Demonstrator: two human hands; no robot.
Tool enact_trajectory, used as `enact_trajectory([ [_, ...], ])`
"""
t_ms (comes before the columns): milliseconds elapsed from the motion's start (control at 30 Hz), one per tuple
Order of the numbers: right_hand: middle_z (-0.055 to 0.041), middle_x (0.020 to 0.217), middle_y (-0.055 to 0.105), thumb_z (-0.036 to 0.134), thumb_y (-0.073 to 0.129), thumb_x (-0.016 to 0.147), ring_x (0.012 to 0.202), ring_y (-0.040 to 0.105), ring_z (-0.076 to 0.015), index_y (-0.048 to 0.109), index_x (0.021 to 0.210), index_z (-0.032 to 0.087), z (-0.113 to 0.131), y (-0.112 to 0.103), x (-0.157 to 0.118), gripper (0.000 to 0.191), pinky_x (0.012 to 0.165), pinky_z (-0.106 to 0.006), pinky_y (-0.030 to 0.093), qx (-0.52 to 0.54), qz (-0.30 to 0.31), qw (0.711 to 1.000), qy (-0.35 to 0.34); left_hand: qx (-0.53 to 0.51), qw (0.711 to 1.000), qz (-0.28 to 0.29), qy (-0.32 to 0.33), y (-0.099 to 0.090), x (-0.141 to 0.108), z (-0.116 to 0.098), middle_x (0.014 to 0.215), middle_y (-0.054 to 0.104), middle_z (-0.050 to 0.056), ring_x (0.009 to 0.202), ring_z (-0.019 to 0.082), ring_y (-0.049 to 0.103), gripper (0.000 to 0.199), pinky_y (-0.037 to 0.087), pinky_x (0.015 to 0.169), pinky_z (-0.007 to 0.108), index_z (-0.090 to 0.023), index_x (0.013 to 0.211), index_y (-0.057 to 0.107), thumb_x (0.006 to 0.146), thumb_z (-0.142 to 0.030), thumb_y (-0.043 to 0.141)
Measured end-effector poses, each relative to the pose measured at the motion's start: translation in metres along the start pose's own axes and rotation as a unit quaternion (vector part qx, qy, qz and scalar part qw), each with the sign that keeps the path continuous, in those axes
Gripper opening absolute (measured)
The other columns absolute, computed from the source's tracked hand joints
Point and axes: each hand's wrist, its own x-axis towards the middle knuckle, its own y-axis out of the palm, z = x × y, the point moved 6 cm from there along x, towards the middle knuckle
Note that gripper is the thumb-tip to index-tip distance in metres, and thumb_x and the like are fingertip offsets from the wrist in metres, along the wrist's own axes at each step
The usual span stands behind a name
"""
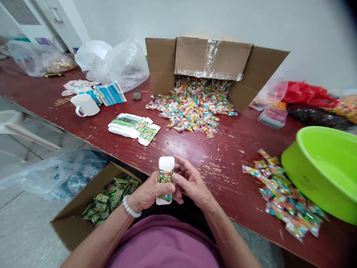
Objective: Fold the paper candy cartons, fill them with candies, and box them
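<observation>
I'm holding a small box (165,175) just below the middle of the frame; my left hand (153,190) is gripping it between thumb and fingers, while my right hand (192,183) is curving half open beside it, thumb at its right edge. Flat cartons (128,125) are lying left of centre on the table (223,160). Candy packets (192,109) are spilling from a cardboard box (213,56) at upper centre. Green packets (111,199) are filling another carton (68,221) at lower left, and a green basin (309,175) is standing at right.

head view | worn on head | faces forward, down | table (223,158) close below
</observation>
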Motion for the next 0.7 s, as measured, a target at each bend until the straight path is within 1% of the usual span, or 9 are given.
enact_trajectory([
  [67,-0.0018,0.089,0.07,0.042,0.073,0.083,0.065,0.065,-0.0119,0.06,0.126,0.025,-0.004,0.003,-0.002,0.048,0.061,-0.025,0.055,0.017,0.027,0.999,0.027,0.019,1.0,-0.022,0.002,-0.001,0.001,0.001,0.064,0.07,0.006,0.055,0.019,0.067,0.041,0.052,0.055,0.026,-0.011,0.084,0.069,0.067,-0.045,0.085],
  [167,0.0057,0.058,0.057,0.048,0.067,0.087,0.038,0.047,-0.0078,0.066,0.109,0.021,-0.011,0.004,-0.004,0.035,0.04,-0.021,0.042,0.012,0.032,0.997,0.065,0.032,0.998,-0.059,-0.004,-0.004,0.005,0.005,0.063,0.069,0.004,0.054,0.018,0.066,0.039,0.053,0.056,0.028,-0.011,0.087,0.068,0.07,-0.043,0.083],
  [233,0.0031,0.062,0.059,0.047,0.067,0.086,0.044,0.051,-0.0091,0.069,0.093,0.019,-0.007,-0.004,-0.002,0.029,0.045,-0.022,0.044,-0.033,-0.026,0.999,0.025,0.042,0.996,-0.082,0.005,-0.007,0.008,0.005,0.071,0.07,0.005,0.062,0.018,0.067,0.038,0.054,0.061,0.028,-0.011,0.089,0.068,0.073,-0.042,0.081],
  [300,-0.0007,0.074,0.065,0.045,0.068,0.085,0.061,0.058,-0.0121,0.07,0.082,0.018,0.0,-0.013,0.0,0.027,0.058,-0.024,0.049,-0.088,-0.091,0.991,-0.036,0.063,0.993,-0.098,0.022,-0.01,0.01,0.002,0.083,0.072,0.007,0.075,0.018,0.068,0.035,0.055,0.071,0.029,-0.012,0.094,0.069,0.077,-0.041,0.078],
  [367,-0.0016,0.078,0.066,0.043,0.067,0.085,0.069,0.059,-0.0139,0.069,0.078,0.018,0.004,-0.019,0.002,0.026,0.066,-0.025,0.049,-0.125,-0.118,0.983,-0.057,0.099,0.988,-0.114,0.038,-0.012,0.008,-0.002,0.096,0.072,0.008,0.089,0.02,0.067,0.033,0.054,0.081,0.031,-0.013,0.101,0.068,0.08,-0.038,0.075],
  [433,-0.0009,0.077,0.066,0.042,0.065,0.087,0.067,0.058,-0.0136,0.069,0.081,0.018,0.0,-0.02,0.004,0.025,0.066,-0.026,0.048,-0.128,-0.115,0.984,-0.036,0.136,0.978,-0.147,0.054,-0.016,0.005,-0.006,0.102,0.072,0.007,0.093,0.02,0.067,0.034,0.055,0.083,0.032,-0.015,0.107,0.065,0.081,-0.036,0.075],
  [500,0.0006,0.078,0.066,0.04,0.067,0.086,0.068,0.059,-0.0134,0.067,0.098,0.019,-0.005,-0.02,0.004,0.024,0.067,-0.026,0.049,-0.092,-0.119,0.988,-0.019,0.151,0.966,-0.193,0.079,-0.019,-0.001,-0.008,0.102,0.072,0.006,0.09,0.02,0.068,0.043,0.056,0.08,0.032,-0.018,0.115,0.058,0.079,-0.032,0.077],
  [600,0.0034,0.081,0.066,0.034,0.071,0.085,0.072,0.062,-0.0139,0.053,0.125,0.025,-0.013,-0.018,0.002,0.045,0.071,-0.026,0.052,-0.006,-0.158,0.987,-0.024,0.122,0.955,-0.239,0.129,-0.017,-0.007,-0.01,0.108,0.072,0.005,0.088,0.019,0.07,0.067,0.057,0.077,0.032,-0.025,0.135,0.04,0.079,-0.027,0.077],
  [700,0.0007,0.092,0.069,0.033,0.07,0.086,0.083,0.065,-0.0148,0.054,0.124,0.026,-0.013,-0.012,0.0,0.042,0.08,-0.028,0.052,0.017,-0.162,0.986,-0.046,0.128,0.946,-0.242,0.175,-0.012,-0.008,-0.012,0.13,0.064,0.007,0.108,0.02,0.067,0.071,0.055,0.09,0.032,-0.03,0.143,0.036,0.082,-0.024,0.073],
])
